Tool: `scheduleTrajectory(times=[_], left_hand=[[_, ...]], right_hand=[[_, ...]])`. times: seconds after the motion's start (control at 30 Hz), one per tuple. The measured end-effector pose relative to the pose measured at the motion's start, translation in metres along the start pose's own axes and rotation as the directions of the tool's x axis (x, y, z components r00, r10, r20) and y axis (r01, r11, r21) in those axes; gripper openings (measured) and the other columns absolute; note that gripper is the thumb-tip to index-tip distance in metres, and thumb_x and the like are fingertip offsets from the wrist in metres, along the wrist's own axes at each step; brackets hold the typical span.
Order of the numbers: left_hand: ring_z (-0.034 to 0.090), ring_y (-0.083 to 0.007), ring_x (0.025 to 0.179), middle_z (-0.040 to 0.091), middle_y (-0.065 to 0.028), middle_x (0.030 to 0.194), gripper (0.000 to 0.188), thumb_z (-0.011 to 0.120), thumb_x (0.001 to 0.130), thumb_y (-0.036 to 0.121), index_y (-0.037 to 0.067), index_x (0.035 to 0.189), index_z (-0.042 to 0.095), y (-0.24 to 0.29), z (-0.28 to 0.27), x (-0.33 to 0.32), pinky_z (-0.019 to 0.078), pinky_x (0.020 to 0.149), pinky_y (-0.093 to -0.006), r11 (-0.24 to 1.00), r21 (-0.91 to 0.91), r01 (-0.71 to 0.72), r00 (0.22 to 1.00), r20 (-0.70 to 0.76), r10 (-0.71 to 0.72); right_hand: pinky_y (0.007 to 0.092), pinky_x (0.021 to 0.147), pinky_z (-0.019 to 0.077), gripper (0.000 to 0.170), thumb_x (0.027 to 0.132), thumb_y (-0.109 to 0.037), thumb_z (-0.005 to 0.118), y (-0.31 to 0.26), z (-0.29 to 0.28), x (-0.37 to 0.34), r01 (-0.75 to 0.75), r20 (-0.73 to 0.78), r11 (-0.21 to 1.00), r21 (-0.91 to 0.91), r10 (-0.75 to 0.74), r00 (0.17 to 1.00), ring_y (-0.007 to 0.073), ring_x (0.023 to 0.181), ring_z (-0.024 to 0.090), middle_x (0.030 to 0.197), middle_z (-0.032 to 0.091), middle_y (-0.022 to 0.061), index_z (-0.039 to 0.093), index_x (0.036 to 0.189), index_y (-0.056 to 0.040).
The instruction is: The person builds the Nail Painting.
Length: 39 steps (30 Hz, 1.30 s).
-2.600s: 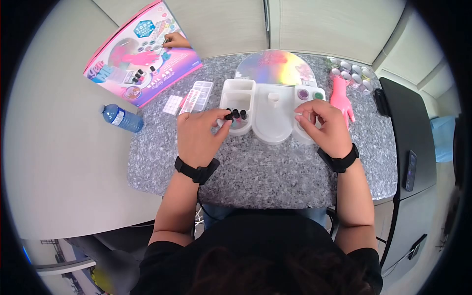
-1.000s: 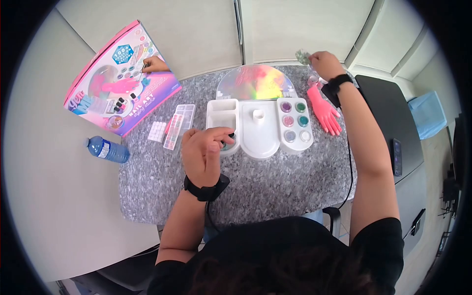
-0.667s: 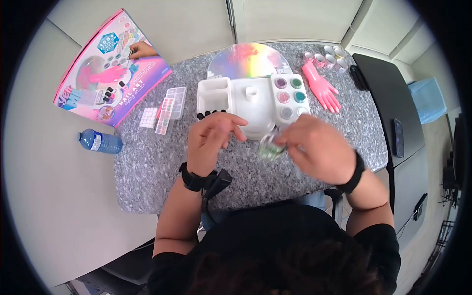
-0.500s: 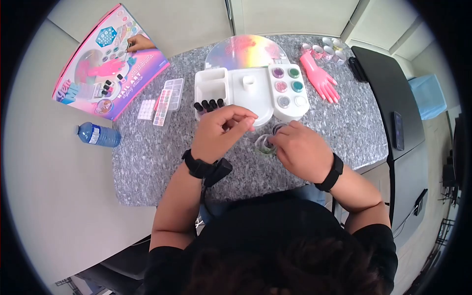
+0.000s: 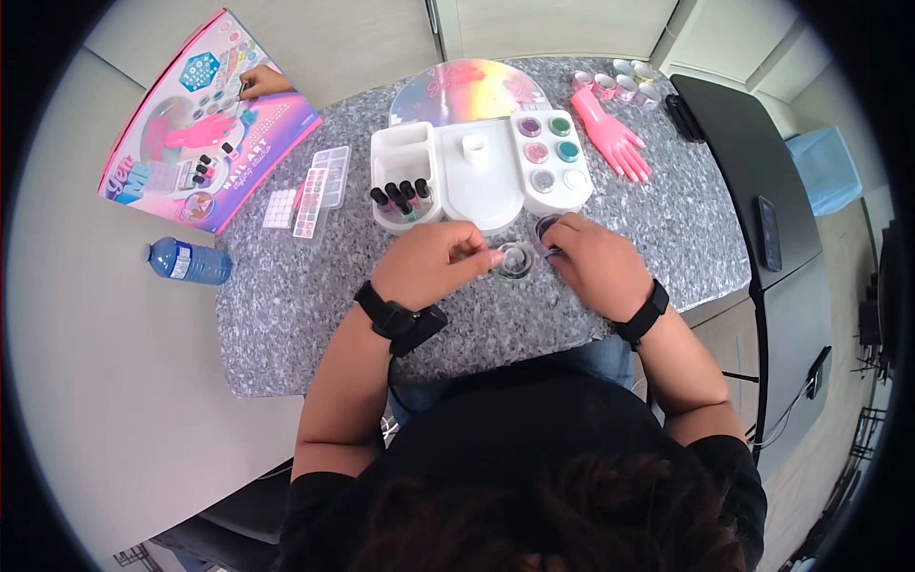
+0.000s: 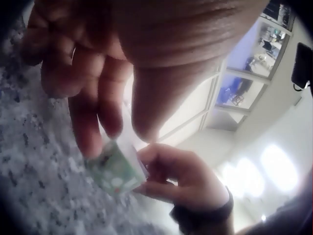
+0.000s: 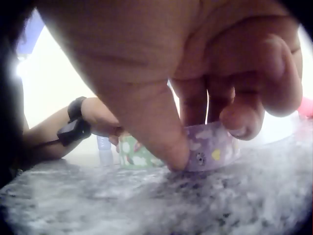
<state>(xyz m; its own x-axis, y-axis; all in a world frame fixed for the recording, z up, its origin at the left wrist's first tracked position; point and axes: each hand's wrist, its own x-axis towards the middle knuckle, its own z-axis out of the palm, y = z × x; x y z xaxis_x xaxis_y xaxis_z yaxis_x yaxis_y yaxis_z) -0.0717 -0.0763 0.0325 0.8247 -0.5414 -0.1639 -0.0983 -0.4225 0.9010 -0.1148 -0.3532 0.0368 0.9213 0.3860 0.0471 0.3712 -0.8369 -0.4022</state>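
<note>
A green patterned tape roll (image 5: 515,261) (image 6: 115,169) (image 7: 139,152) stands on the speckled tabletop. At its left edge my left hand (image 5: 429,262) (image 6: 93,63) grips it between fingertips and thumb. Just to the right, my right hand (image 5: 600,267) (image 7: 161,63) pinches a purple patterned roll (image 5: 548,227) (image 7: 210,147), thumb on the near side and fingers behind. The purple roll is partly covered by that hand in the head view. The two rolls are close together, in front of the white tray (image 5: 484,217).
Small dark-capped bottles (image 5: 402,197) and glitter pots (image 5: 537,153) fill parts of the tray. A pink model hand (image 5: 610,138) and more rolls (image 5: 624,88) lie back right. At left are gem cases (image 5: 331,178), a water bottle (image 5: 191,262) and a large box (image 5: 205,129).
My right hand has brought rolls from the back right to the table's front. My left hand has left the bottles and moved right, to the green roll.
</note>
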Motion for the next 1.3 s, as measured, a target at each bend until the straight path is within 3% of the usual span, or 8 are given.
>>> scheduleTrajectory(times=[0.13,0.2,0.23,0.33,0.37,0.77,1.0,1.3], left_hand=[[0.055,-0.0043,0.069,0.069,0.0025,0.083,0.02,0.082,0.098,0.021,0.005,0.104,0.073,0.02,0.002,0.0,0.0428,0.064,-0.0247,0.996,0.08,0.048,0.993,-0.116,-0.039],[0.058,-0.0079,0.075,0.073,-0.0008,0.099,0.022,0.085,0.093,0.017,0.007,0.109,0.074,0.016,0.004,-0.001,0.0448,0.069,-0.0258,0.936,0.133,-0.326,0.911,-0.219,0.348],[0.065,-0.014,0.088,0.072,-0.0048,0.125,0.033,0.089,0.087,0.014,0.009,0.117,0.075,0.016,0.003,-0.001,0.0519,0.08,-0.0295,0.902,0.156,-0.402,0.886,-0.182,0.426],[0.069,-0.0198,0.103,0.067,-0.0075,0.14,0.038,0.09,0.085,0.013,0.011,0.121,0.076,0.016,0.008,0.002,0.0558,0.094,-0.0352,0.803,0.226,-0.551,0.798,-0.139,0.586],[0.069,-0.0254,0.117,0.061,-0.0107,0.149,0.043,0.09,0.084,0.014,0.013,0.125,0.076,0.017,0.008,0.0,0.055,0.104,-0.0407,0.828,0.215,-0.517,0.834,-0.09,0.544],[0.068,-0.0254,0.108,0.066,-0.0029,0.144,0.018,0.088,0.078,0.019,0.014,0.088,0.073,0.011,-0.005,-0.006,0.0515,0.097,-0.0435,0.675,0.573,-0.464,0.832,0.02,0.554],[0.069,-0.0268,0.107,0.072,-0.0013,0.131,0.022,0.09,0.079,0.025,0.014,0.092,0.075,0.008,-0.013,-0.012,0.0512,0.097,-0.0438,0.687,0.599,-0.411,0.864,0.018,0.502],[0.074,-0.0289,0.097,0.077,-0.0053,0.098,0.058,0.093,0.073,0.053,0.012,0.112,0.08,0.013,-0.012,-0.017,0.054,0.089,-0.0433,0.724,0.655,-0.217,0.929,-0.09,0.36]], right_hand=[[0.0479,0.078,0.0603,0.021,0.096,-0.012,0.071,-0.008,-0.001,-0.004,0.028,-0.14,0.999,-0.029,-0.032,0.99,0.0369,0.098,0.073,0.115,0.068,0.0102,0.068,0.116,-0.0113],[0.0482,0.077,0.061,0.019,0.098,-0.013,0.071,-0.018,-0.007,-0.009,0.042,-0.196,0.998,0.046,-0.032,0.98,0.0373,0.098,0.073,0.121,0.068,0.0099,0.068,0.117,-0.0118],[0.0482,0.076,0.0616,0.019,0.098,-0.013,0.071,-0.024,-0.014,-0.01,0.05,-0.17,0.997,0.053,-0.04,0.985,0.0388,0.097,0.074,0.128,0.066,0.0125,0.067,0.117,-0.0126],[0.0484,0.077,0.0621,0.019,0.097,-0.013,0.072,-0.037,-0.022,-0.014,0.084,-0.125,0.994,0.068,-0.075,0.989,0.0403,0.1,0.074,0.133,0.064,0.0161,0.067,0.116,-0.013],[0.0484,0.077,0.0621,0.019,0.097,-0.013,0.072,-0.04,-0.023,-0.015,0.085,-0.124,0.994,0.069,-0.076,0.989,0.0403,0.1,0.074,0.133,0.064,0.0161,0.067,0.116,-0.013],[0.0463,0.077,0.0641,0.021,0.094,-0.015,0.075,-0.048,-0.008,-0.019,0.114,-0.08,0.991,-0.072,-0.119,0.99,0.0371,0.106,0.075,0.142,0.062,0.0195,0.071,0.115,-0.0173],[0.0453,0.082,0.0634,0.023,0.094,-0.017,0.076,-0.049,-0.001,-0.018,0.155,-0.058,0.988,-0.015,-0.156,0.986,0.0348,0.108,0.074,0.141,0.063,0.0153,0.072,0.117,-0.0191],[0.0452,0.083,0.0617,0.02,0.095,-0.018,0.075,-0.051,0.0,-0.018,0.165,-0.012,0.986,0.014,-0.165,0.986,0.0325,0.108,0.073,0.135,0.067,0.0083,0.074,0.115,-0.0182]])
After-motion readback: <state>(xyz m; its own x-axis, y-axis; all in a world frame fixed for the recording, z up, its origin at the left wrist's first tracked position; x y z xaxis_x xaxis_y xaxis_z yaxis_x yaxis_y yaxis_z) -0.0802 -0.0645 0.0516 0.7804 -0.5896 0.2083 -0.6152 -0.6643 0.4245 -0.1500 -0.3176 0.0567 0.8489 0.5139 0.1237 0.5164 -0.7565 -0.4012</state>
